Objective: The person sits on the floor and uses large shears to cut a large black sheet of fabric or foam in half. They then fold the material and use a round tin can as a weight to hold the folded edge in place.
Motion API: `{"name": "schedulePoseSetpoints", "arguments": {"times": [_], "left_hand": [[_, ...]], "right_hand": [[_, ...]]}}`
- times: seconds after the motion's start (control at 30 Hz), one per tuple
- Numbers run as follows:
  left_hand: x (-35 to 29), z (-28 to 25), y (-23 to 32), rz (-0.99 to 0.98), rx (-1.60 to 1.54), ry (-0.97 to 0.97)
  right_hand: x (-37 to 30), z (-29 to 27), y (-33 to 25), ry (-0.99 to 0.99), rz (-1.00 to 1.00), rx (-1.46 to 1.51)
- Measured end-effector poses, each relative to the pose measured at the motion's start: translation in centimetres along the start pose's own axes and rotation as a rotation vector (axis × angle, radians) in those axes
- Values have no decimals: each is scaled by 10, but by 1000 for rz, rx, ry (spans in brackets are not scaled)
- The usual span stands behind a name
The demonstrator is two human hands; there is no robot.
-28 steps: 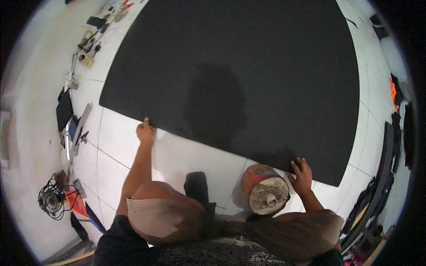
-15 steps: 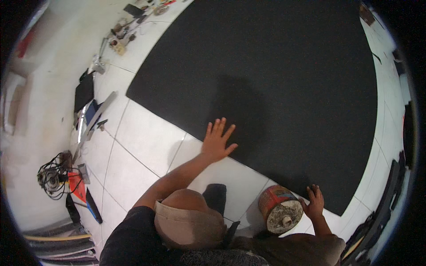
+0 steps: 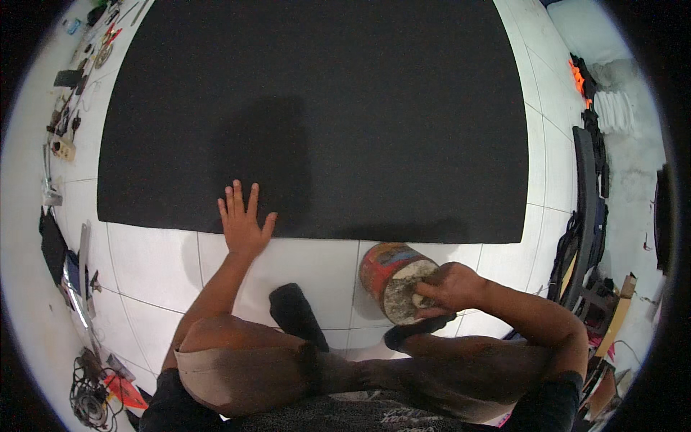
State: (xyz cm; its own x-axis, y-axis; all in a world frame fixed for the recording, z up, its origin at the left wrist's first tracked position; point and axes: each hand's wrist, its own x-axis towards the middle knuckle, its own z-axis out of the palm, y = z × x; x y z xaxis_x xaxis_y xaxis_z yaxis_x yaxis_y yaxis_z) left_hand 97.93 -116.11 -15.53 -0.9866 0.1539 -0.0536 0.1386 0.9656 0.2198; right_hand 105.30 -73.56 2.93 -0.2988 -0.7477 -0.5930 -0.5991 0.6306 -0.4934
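Observation:
A large black sheet (image 3: 403, 144) lies flat on the white tiled floor in front of me. My left hand (image 3: 243, 227) rests palm down on its near edge, fingers spread and holding nothing. Beside that same edge, right of the middle, stands a worn red can (image 3: 376, 272) with a crusted, dirty lid (image 3: 403, 297). My right hand (image 3: 455, 286) reaches over the lid from the right, its fingers closed around the lid's knob (image 3: 421, 301). Part of the knob is hidden by the fingers. The lid appears to be on the can.
My feet in dark socks, the left sock (image 3: 299, 313) among them, are close behind the can. Along the left wall lie tools, a beige power strip (image 3: 65, 149) and tangled black cable (image 3: 90, 396). Long black padded strips (image 3: 584, 216) and dark cloth line the right side.
The view has swung to the right. My right hand has left the sheet's edge beside the can and closed on the lid's knob. My left hand stays spread on the sheet.

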Motion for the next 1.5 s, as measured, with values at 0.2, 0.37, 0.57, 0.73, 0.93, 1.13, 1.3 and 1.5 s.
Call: {"name": "schedulePoseSetpoints", "arguments": {"times": [0.2, 0.37, 0.57, 0.73, 0.93, 1.13, 1.3, 1.5], "left_hand": [[0, -1, -2, 41, 6, 44], [5, 2, 0, 38, 31, 40], [-2, -1, -2, 17, 65, 17], [3, -10, 5, -4, 73, -45], [9, -9, 8, -18, 54, -67], [5, -3, 3, 50, 103, -83], [9, -10, 5, -18, 186, -292], [40, -59, -7, 1, 122, -427]], "right_hand": [[13, 26, 4, 282, -190, -15], [4, 24, -6, 440, -136, 10], [-14, -42, -16, 666, 80, 161], [4, -55, 7, 801, 105, 33], [48, -67, 60, 883, 86, -96], [53, -73, 71, 751, 134, 125], [-11, -53, 112, 828, 27, 452], [-102, 71, 210, 1185, 625, 416]]}}
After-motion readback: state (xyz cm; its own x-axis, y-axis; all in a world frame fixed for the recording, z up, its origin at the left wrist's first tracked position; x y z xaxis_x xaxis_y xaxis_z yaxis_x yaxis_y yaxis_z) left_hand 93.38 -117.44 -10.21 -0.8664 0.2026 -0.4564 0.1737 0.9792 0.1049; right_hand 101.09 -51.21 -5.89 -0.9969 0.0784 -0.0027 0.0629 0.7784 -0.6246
